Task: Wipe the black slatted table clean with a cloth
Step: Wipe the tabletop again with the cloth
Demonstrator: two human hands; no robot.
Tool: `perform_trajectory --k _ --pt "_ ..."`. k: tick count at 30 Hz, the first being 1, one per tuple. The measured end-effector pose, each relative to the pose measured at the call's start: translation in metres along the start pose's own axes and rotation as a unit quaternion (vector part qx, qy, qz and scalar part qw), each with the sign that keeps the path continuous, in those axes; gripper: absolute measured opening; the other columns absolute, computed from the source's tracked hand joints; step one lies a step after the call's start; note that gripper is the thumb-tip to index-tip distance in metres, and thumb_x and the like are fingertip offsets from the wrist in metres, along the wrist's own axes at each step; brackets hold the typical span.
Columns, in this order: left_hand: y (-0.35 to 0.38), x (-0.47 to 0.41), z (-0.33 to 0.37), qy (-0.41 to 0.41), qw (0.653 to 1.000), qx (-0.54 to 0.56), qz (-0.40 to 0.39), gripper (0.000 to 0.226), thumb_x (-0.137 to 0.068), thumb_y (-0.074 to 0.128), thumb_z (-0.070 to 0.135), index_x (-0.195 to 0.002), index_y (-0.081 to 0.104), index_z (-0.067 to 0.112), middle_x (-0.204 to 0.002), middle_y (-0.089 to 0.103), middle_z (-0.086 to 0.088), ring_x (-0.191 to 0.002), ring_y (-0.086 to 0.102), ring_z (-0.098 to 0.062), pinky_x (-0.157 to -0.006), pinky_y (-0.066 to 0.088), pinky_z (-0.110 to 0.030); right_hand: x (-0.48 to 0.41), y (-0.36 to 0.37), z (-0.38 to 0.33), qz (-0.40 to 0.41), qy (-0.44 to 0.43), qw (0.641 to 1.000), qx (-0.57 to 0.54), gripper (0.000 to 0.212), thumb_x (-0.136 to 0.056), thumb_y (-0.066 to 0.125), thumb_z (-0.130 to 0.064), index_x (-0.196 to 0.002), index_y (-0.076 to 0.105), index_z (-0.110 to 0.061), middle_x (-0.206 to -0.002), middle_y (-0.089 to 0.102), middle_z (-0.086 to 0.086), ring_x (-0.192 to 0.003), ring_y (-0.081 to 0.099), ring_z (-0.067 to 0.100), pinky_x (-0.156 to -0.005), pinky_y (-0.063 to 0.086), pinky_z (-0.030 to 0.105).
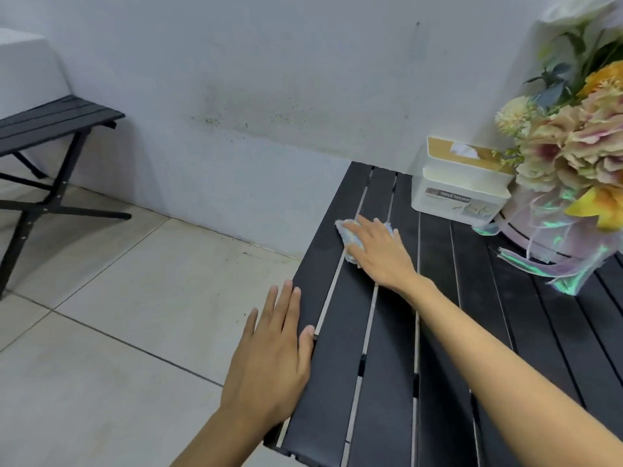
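Head view: right hand (381, 249) presses flat on the cloth (350, 239); left hand (273, 358), released, steadies the table (337, 382) edge. Better wipe along slats.

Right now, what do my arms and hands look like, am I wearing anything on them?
Both hands are bare: no gloves, rings, watch or bracelet show on the left hand or the right hand. Both forearms are uncovered as far as the picture reaches, with no sleeve in view. Fingernails look short and unpainted.

A white tissue holder (462, 183) sits beside a flower bouquet (569, 146).
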State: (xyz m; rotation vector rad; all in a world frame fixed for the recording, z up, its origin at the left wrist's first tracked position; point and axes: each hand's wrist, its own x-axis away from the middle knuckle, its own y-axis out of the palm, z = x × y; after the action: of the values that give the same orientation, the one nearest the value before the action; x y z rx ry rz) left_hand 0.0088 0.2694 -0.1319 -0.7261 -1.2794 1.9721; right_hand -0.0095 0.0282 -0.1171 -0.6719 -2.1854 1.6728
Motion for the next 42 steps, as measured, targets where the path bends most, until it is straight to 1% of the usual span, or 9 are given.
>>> perform_trajectory --k 4,10,14,19,24,29,33,36,42 --pt "0.001 -0.003 -0.004 -0.005 1.000 0.004 -0.005 0.080 -0.071 -0.022 0.051 -0.147 -0.013 0.025 -0.153 -0.021 0.013 -0.139 -0.021 -0.005 -0.115 -0.004 -0.028 -0.039 0.011 -0.027 0.035 0.070 0.997 -0.012 0.045 -0.098 0.031 -0.034 -0.143 0.028 -0.036 -0.156 0.017 -0.001 -0.144 0.007 0.027 -0.113 0.001 0.052" --pt "0.001 -0.007 -0.003 -0.014 1.000 0.006 -0.001 0.081 -0.073 -0.020 0.050 -0.148 -0.008 0.023 -0.154 -0.017 0.011 -0.141 -0.018 -0.006 -0.115 -0.002 -0.031 0.041 0.012 -0.040 -0.040 -0.144 0.989 -0.021 0.049 -0.092 0.022 -0.044 -0.141 0.023 -0.048 -0.155 0.015 -0.015 -0.145 -0.001 0.012 -0.117 -0.005 0.046" --pt "0.003 -0.010 -0.003 -0.017 1.000 -0.005 0.001 0.080 -0.073 -0.020 0.048 -0.148 -0.010 0.022 -0.155 -0.017 0.011 -0.141 -0.018 -0.007 -0.115 -0.002 -0.031 0.063 0.002 -0.032 -0.074 -0.208 0.975 -0.027 0.059 -0.080 0.013 -0.054 -0.138 0.022 -0.054 -0.154 0.012 -0.023 -0.143 -0.003 0.002 -0.115 -0.008 0.034" --pt "0.002 -0.015 -0.003 -0.007 1.000 -0.001 -0.004 0.082 -0.072 -0.020 0.049 -0.148 -0.007 0.021 -0.155 -0.015 0.009 -0.141 -0.017 -0.006 -0.115 -0.003 -0.030 -0.030 -0.001 0.001 -0.037 -0.098 0.994 -0.016 0.045 -0.097 0.034 -0.034 -0.141 0.030 -0.041 -0.156 0.019 -0.006 -0.145 0.008 0.018 -0.115 0.002 0.051" --pt "0.003 -0.019 -0.003 -0.012 1.000 -0.001 -0.003 0.069 -0.084 -0.010 0.046 -0.149 -0.005 0.020 -0.156 -0.011 0.009 -0.142 -0.015 -0.007 -0.116 -0.002 -0.032 -0.065 0.011 0.002 0.032 -0.001 0.999 -0.008 0.044 -0.097 0.032 -0.033 -0.141 0.033 -0.038 -0.155 0.022 -0.002 -0.145 0.011 0.023 -0.114 0.003 0.054" --pt "0.002 -0.023 -0.002 -0.013 1.000 -0.005 -0.017 0.061 -0.091 -0.002 0.041 -0.149 -0.004 0.019 -0.157 -0.010 0.007 -0.142 -0.014 -0.008 -0.116 -0.001 -0.033 0.013 0.009 -0.025 -0.005 -0.067 0.997 -0.035 0.046 -0.095 0.036 -0.034 -0.140 0.032 -0.042 -0.155 0.020 -0.011 -0.145 0.006 0.016 -0.116 -0.002 0.047" --pt "0.004 -0.023 -0.002 0.005 1.000 -0.014 -0.003 0.072 -0.083 -0.014 0.044 -0.149 -0.002 0.016 -0.157 -0.009 0.004 -0.142 -0.013 -0.008 -0.115 -0.001 -0.029 0.107 0.003 -0.033 -0.016 -0.145 0.989 -0.033 0.058 -0.081 0.017 -0.052 -0.138 0.026 -0.051 -0.151 0.011 -0.028 -0.143 -0.004 0.000 -0.114 -0.010 0.029" --pt "0.002 -0.023 -0.002 0.015 1.000 0.020 -0.013 0.054 -0.100 0.007 0.034 -0.148 -0.001 0.011 -0.157 -0.009 0.000 -0.142 -0.013 -0.009 -0.115 -0.003 -0.022 0.108 -0.005 -0.018 -0.049 -0.180 0.982 -0.021 0.055 -0.081 0.015 -0.053 -0.135 0.019 -0.058 -0.150 0.006 -0.031 -0.141 -0.009 -0.004 -0.114 -0.012 0.025" --pt "0.000 -0.023 -0.003 0.022 0.998 0.051 -0.015 0.052 -0.101 0.013 0.028 -0.148 0.000 0.010 -0.157 -0.007 0.000 -0.143 -0.010 -0.008 -0.115 -0.002 -0.020 0.005 -0.007 0.037 0.034 0.020 0.999 0.013 0.047 -0.096 0.034 -0.035 -0.143 0.027 -0.041 -0.156 0.020 -0.004 -0.145 0.012 0.022 -0.116 0.005 0.048"
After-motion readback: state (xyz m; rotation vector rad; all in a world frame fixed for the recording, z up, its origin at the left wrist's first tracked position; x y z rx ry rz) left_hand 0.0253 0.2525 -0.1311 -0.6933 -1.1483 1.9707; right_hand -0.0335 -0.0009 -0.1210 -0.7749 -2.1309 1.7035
